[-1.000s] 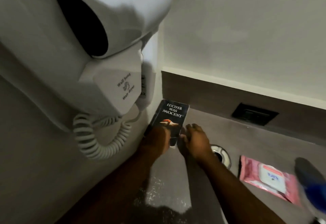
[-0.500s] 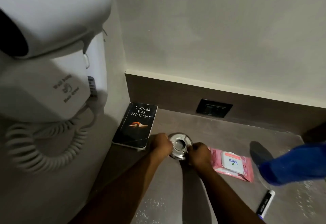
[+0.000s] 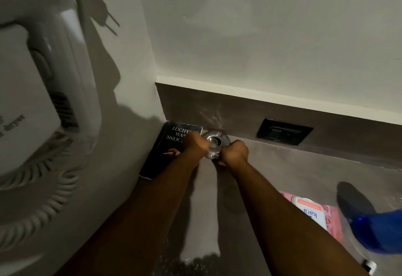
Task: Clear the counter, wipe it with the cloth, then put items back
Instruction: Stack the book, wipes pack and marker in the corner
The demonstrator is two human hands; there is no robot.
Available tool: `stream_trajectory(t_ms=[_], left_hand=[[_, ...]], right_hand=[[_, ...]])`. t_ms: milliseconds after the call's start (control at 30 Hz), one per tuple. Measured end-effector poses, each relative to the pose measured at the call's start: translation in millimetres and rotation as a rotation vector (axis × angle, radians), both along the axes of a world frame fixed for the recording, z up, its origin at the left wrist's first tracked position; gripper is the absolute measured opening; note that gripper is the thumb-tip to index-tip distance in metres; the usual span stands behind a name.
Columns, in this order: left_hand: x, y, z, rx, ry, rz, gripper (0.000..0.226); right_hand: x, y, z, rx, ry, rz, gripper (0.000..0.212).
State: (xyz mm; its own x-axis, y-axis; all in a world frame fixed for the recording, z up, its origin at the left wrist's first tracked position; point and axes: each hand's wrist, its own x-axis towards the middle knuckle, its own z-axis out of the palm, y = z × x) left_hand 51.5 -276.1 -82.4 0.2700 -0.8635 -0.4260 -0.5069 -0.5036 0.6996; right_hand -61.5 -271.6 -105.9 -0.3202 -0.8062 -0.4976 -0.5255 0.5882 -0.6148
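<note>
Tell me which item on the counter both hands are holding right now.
The round glass ashtray by the back wall: the left hand and right hand grip its sides. The black book and pink wipes pack lie unheld.

Corner of a dim room here, two pale plastered walls point(image 3: 261, 25) meeting just above the near end of the dark upstand point(image 3: 239, 110). That brown-grey upstand runs along the foot of the back wall, capped by a thin white ledge. Set into the upstand, right of the corner, a black socket plate point(image 3: 284, 132). Below the upstand spreads the grey-brown counter surface point(image 3: 293, 171), matte, with pale specks near the bottom edge. On the side wall, left of the corner, a white wall-mounted hair dryer point(image 3: 32, 101) with its coiled cord point(image 3: 43, 199) drooping beneath. Hard light throws sharp shadows across that side wall.
</note>
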Motion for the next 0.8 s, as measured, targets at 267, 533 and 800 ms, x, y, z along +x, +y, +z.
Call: stream_trajectory(t_ms=[267,533,800], left_hand=[[-33,47,11,-0.176,-0.608,-0.395,0.030],[-165,119,16,-0.257,-0.425,-1.248,0.074],[-204,132,-4,-0.258,-0.610,-1.355,0.082]], right_hand=[[-35,67,17,-0.232,-0.087,-0.205,0.018],[-175,229,34,-0.131,0.335,-0.451,0.025],[-199,299,19,0.169,0.300,-0.496,0.028]])
